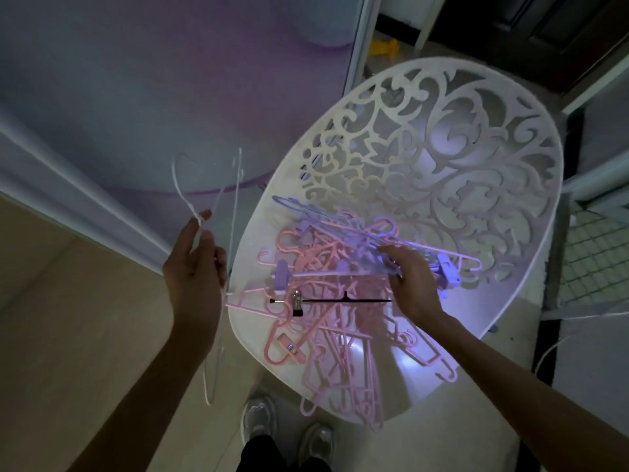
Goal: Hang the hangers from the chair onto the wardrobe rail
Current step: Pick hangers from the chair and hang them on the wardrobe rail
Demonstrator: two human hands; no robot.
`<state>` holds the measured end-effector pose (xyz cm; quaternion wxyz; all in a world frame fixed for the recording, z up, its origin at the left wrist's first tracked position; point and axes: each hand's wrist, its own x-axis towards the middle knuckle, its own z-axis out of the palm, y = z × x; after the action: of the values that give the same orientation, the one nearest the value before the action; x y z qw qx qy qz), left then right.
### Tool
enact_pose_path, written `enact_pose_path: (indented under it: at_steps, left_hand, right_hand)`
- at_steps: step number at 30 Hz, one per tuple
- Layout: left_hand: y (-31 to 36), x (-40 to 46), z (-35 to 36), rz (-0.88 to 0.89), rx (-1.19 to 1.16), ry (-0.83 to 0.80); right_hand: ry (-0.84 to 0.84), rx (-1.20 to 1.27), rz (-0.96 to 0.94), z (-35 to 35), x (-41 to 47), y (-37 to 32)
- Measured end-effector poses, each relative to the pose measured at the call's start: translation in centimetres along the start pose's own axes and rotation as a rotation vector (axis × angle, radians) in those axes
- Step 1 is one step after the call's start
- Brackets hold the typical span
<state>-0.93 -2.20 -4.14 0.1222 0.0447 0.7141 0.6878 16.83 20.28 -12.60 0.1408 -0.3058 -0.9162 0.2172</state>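
Reaching into the tangled pile of hangers (340,301) on the seat of the white fretwork chair (442,148), the right hand (408,277) was seen with fingers curled on a lilac clip hanger (371,272). At nine o'clock, thin white wire hangers (218,206) were pinched in the left hand (195,270). Interlocked hooks could be dragged off if one were lifted; smooth pink and lilac plastic predominated.

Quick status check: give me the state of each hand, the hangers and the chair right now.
Left hand: raised, holding thin white wire hangers.
Right hand: reaching into the pile, fingers on a lilac clip hanger.
Pink hangers: tangled heap on the seat.
White chair: upright, loaded.
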Motion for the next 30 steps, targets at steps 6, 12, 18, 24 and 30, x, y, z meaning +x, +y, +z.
enact_pose_path:
  at_steps: [6, 12, 18, 24, 30]
  left_hand:
    - [-1.0, -2.0, 1.2, -0.120, -0.037, -0.148]
    - [-2.0, -1.8, 4.8, -0.369, -0.057, -0.267]
    - [-4.2, -1.6, 10.9, -0.653, -0.044, -0.469]
    - [-7.4, -2.7, 15.4, -0.506, 0.174, -0.456]
    - [-7.4, -3.4, 16.0, -0.538, 0.066, -0.464]
  right_hand:
    - [0.098, 0.330, 0.224, 0.2, -0.4, 0.3]
    - [0.030, 0.417, 0.295, -0.5, -1.8, 0.9]
    - [0.150, 0.333, 0.183, 0.1, -3.2, -0.4]
    - [0.032, 0.170, 0.153, 1.6, -4.0, 0.0]
    - [0.283, 0.053, 0.258, -2.3, -6.5, 3.5]
